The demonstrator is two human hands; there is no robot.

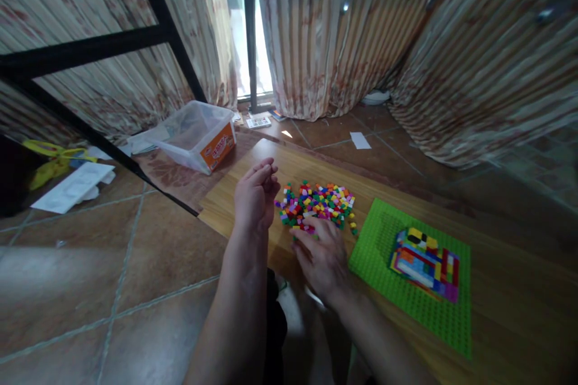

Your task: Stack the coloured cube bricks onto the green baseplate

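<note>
A loose heap of small colourful toy bricks (323, 198) lies on the wooden tabletop. My right hand (323, 255) reaches over the near edge of this heap, its curved fingers apart and touching bricks there. Left of the heap, my left hand (255, 195) is raised with its fingers curled together; whatever lies inside them, if anything, is hidden. To the right sits a green baseplate (377, 264) with a built brick model (422, 261) of many colours on it, topped by yellow and black pieces.
The wooden table (244, 171) stretches from left to right. Beyond its left end, a clear plastic bin (189, 135) with an orange label rests on the floor. White packaging (74, 186) and a yellow object (52, 162) lie farther left. Striped curtains (311, 42) and a dark metal frame (85, 39) stand behind.
</note>
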